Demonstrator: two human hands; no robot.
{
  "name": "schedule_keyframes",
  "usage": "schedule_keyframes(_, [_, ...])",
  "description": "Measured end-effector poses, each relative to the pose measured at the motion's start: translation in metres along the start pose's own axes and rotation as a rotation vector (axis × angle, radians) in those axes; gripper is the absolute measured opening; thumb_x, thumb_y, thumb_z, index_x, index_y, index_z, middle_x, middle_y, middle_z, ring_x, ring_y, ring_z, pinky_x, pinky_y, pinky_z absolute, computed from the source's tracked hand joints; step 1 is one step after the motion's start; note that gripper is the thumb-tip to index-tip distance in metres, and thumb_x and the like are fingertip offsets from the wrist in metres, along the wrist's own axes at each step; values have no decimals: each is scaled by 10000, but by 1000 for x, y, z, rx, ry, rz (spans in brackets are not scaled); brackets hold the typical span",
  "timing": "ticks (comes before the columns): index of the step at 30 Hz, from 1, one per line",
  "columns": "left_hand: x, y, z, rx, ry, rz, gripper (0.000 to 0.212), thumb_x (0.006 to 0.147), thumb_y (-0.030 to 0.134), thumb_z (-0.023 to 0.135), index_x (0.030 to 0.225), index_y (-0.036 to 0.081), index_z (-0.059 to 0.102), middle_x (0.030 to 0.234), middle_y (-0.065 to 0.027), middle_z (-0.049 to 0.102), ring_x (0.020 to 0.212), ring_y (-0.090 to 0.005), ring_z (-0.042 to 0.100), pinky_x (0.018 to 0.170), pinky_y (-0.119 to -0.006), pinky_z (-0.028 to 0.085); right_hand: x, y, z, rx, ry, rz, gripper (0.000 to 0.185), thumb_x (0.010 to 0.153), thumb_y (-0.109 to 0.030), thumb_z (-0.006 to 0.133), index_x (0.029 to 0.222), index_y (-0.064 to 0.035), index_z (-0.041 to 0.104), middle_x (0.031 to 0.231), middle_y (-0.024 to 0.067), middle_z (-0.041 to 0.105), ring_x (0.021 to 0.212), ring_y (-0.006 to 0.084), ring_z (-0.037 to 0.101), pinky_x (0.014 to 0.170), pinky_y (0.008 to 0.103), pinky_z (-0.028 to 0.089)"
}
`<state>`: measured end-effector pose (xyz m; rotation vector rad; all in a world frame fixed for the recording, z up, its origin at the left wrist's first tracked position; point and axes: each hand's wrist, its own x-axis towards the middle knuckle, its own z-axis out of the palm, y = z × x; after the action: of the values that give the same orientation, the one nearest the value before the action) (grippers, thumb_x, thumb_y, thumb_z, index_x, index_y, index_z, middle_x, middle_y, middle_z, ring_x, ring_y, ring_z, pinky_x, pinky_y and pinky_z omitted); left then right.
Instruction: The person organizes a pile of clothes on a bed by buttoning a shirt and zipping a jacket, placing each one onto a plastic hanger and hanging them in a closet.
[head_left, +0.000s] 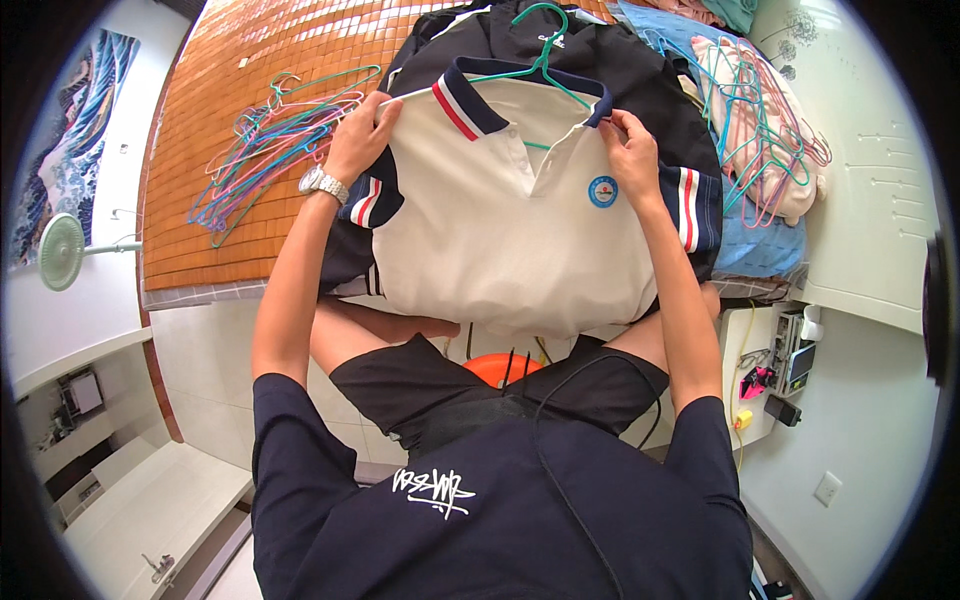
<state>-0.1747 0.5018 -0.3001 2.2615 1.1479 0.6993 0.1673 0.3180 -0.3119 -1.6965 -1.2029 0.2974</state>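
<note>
A white polo shirt (480, 225) with a navy collar, striped sleeve cuffs and a round blue badge lies before me on dark clothes. A green clothes hanger (541, 64) is inside its neck, with the hook standing out above the collar. My left hand (360, 139) grips the shirt's shoulder on the left; that wrist wears a metal watch (324, 184). Near the collar on the other side, my right hand (632, 154) pinches the fabric between thumb and fingers. Black garments (637, 75) spread out beneath and behind the polo.
Colourful hangers (277, 150) are heaped on the brown tile-like mat (210, 135) at left. More hangers (757, 142) lie over a pale plush toy (780, 176) on blue cloth at right. An orange stool (499, 367) shows between my legs; a small white table (739, 345) stands right.
</note>
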Motion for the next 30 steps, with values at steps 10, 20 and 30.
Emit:
schedule_keyframes(10, [-30, -36, -36, -273, -238, -325, 400, 900, 369, 680, 870, -29, 713, 701, 38, 632, 613, -44, 533, 535, -243, 414, 1, 11, -5, -19, -58, 96, 205, 908, -157, 637, 1031, 5, 665, 923, 132, 719, 862, 210, 691, 763, 307, 505])
schedule_keyframes(20, [-26, -43, -66, 561, 302, -40, 409, 966, 367, 502, 860, 13, 679, 766, -162, 675, 646, -340, 630, 601, -430, 497, 12, 3, 12, -206, 18, 40, 221, 875, -209, 657, 1019, -41, 672, 948, 142, 698, 910, 280, 679, 798, 367, 506])
schedule_keyframes(30, [-68, 118, 110, -277, 118, 46, 131, 865, 162, 634, 902, 41, 667, 756, -143, 674, 662, -278, 661, 630, -383, 509, -58, -61, 48, -188, -52, 64, 219, 864, -261, 663, 909, -47, 660, 806, 106, 671, 716, 235, 658, 661, 350, 510])
